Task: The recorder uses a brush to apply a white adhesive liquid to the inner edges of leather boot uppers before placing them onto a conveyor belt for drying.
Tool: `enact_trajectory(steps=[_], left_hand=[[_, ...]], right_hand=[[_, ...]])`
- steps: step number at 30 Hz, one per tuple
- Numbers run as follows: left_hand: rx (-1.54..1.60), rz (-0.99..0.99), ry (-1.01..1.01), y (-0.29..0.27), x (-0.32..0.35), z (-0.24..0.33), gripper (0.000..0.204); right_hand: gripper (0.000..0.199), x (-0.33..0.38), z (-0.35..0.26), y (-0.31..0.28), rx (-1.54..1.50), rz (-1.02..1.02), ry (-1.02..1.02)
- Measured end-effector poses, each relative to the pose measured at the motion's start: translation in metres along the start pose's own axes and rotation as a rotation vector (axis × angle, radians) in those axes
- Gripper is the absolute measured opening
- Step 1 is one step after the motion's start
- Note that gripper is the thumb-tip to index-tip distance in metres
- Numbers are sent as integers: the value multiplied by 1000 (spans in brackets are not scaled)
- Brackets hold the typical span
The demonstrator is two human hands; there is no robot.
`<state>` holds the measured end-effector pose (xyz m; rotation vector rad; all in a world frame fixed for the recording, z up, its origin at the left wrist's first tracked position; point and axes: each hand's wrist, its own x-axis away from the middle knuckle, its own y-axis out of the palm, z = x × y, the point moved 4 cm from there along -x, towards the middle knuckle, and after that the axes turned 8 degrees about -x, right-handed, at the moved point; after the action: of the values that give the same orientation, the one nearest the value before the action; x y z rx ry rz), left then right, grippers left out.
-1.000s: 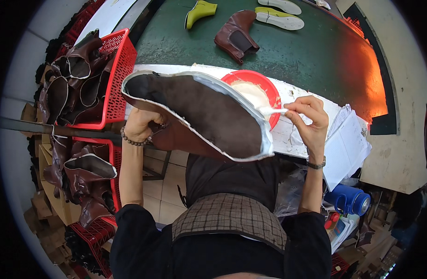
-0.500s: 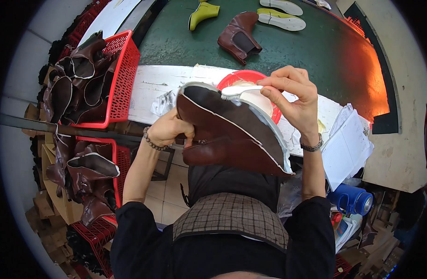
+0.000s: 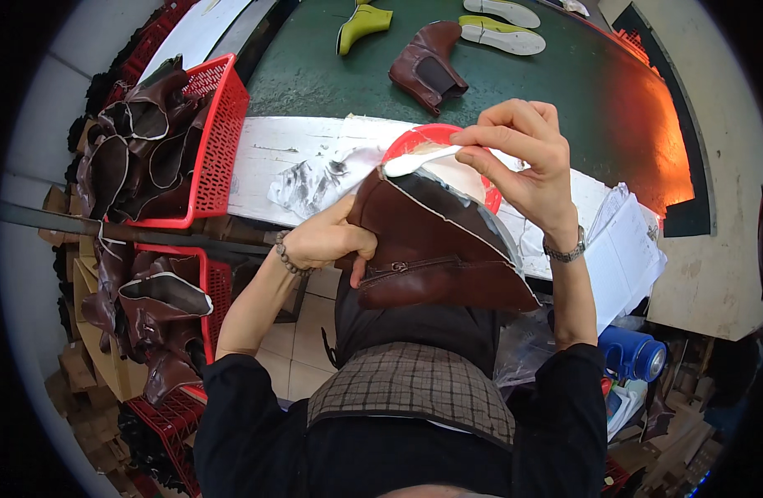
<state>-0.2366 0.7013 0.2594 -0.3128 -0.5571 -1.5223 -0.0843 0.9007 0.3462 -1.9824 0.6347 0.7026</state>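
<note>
My left hand [image 3: 330, 237] grips a dark brown leather boot upper [image 3: 435, 241] at its left end, thumb near a zipper pull on its side. The upper is tilted, its lower edge open toward the far side, with pale whitish paste along that edge. My right hand [image 3: 527, 158] pinches a white brush [image 3: 416, 161], toothbrush-like, by its handle. The brush head rests at the upper's far left corner; its bristles are hidden against the edge. Behind the upper stands a red bowl [image 3: 398, 144] holding creamy white paste, partly covered by the upper and my right hand.
Red plastic baskets [image 3: 221, 149] of brown boot uppers stand at the left. A finished-looking brown boot [image 3: 427, 66], a yellow-green boot [image 3: 363, 29] and soles [image 3: 506, 35] lie on the green table. White papers [image 3: 622, 249] and a blue jug [image 3: 630, 355] are at the right.
The upper has turned and shifted right, showing more of its zipped side. My left hand moved right with it. The brush has moved left along the edge to the corner.
</note>
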Motion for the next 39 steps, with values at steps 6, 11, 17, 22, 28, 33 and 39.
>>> enact_trajectory(steps=[6,11,17,22,28,33,39], left_hand=[[251,133,162,-25,12,-16,39],[228,174,203,-31,16,-18,22],[112,175,362,-52,21,-30,32],[129,146,324,-46,21,-29,33],[90,135,470,-49,26,-30,38],[236,345,385,-68,32,-47,43],[113,376,393,-93,46,-54,24]], right_hand=[[20,18,19,-3,-246,77,50],[22,33,32,10,-385,128,164],[22,51,36,12,-378,97,222],[21,38,26,13,-313,70,210],[21,24,20,19,-276,72,120],[19,43,32,13,-265,8,181],[9,77,68,18,136,-108,419]])
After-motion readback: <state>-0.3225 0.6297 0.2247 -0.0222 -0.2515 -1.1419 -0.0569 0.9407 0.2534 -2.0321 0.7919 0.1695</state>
